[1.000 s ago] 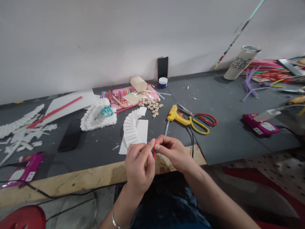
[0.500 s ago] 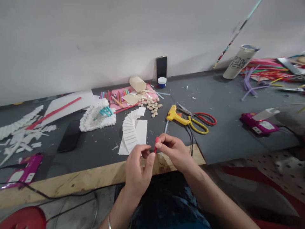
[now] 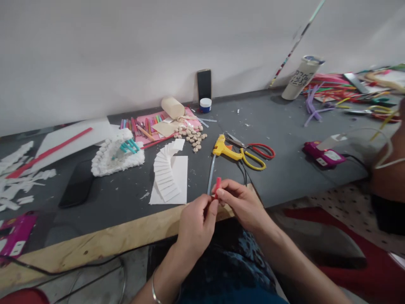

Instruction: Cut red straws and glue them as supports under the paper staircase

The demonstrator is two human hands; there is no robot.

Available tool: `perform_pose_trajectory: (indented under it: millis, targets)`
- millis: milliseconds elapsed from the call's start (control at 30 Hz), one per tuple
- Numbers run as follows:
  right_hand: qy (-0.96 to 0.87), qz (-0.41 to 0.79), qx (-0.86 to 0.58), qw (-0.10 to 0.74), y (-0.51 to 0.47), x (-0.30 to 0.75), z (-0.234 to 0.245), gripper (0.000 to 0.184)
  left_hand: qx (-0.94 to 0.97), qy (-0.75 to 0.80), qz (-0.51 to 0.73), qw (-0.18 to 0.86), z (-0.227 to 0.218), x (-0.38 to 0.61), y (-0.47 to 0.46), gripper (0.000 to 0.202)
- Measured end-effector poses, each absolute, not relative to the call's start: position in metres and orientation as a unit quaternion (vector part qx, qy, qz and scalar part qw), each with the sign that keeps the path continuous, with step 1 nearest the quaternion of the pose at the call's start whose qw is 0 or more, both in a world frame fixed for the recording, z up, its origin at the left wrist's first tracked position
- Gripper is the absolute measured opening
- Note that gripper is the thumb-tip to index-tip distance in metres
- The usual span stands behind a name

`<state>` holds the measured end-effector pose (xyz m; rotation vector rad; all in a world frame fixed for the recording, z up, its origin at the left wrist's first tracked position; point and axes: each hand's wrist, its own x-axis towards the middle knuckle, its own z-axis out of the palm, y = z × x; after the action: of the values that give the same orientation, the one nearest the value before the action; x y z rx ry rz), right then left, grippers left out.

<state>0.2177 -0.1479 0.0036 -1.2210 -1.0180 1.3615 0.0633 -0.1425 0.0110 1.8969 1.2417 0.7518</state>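
Between the fingertips of both hands is a small red strip (image 3: pixel 218 184), narrow and upright; whether it is paper or foam I cannot tell. My right hand (image 3: pixel 243 203) pinches it between thumb and fingers. Thumb and fingers of my left hand (image 3: pixel 198 220) close together at its lower end. Just beyond the hands lie a yellow glue gun (image 3: pixel 225 148) with a clear glue stick (image 3: pixel 211 174) in its back, and scissors (image 3: pixel 255 155) with red and yellow handles. A curved row of white folded strips (image 3: pixel 166 171) rests on a white card (image 3: pixel 181 185) to the left.
Farther back are wooden beads or discs (image 3: pixel 193 137), crayon-like sticks (image 3: pixel 146 125), a white jar (image 3: pixel 205 105) and a propped phone (image 3: pixel 204 84). Another phone (image 3: pixel 76 185) lies left, near a white fluffy model (image 3: pixel 118 156). A person's arm (image 3: pixel 390 169) shows at right, beyond a purple power adapter (image 3: pixel 324 154).
My left fingers have closed in on the red strip's lower end. Both hands have shifted slightly right, while the table scene slides left in view. More of the other person shows.
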Motion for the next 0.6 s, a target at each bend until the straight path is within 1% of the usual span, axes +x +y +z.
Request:
perform_pose_trajectory:
  millis: [67,167,267,400,600]
  targets:
    - [-0.445,0.514,-0.55,0.485,-0.158,0.246,0.002,0.029,0.76,0.473,0.282,0.346,0.008,0.063,-0.141,0.024]
    - [-0.466,0.4,-0.643,0.457,-0.177,0.3,-0.001,0.033,0.769,0.48,0.284,0.312,0.005,0.056,-0.137,0.024]
    - [-0.44,0.335,-0.734,0.394,-0.198,0.343,-0.006,0.037,0.774,0.489,0.28,0.288,-0.001,0.049,-0.133,0.025]
    - [-0.419,0.338,-0.767,0.348,-0.21,0.366,-0.015,0.037,0.779,0.503,0.266,0.263,-0.011,0.044,-0.13,0.026]
    - [-0.437,0.375,-0.762,0.297,-0.207,0.369,-0.025,0.029,0.781,0.506,0.267,0.249,-0.027,0.041,-0.13,0.027]
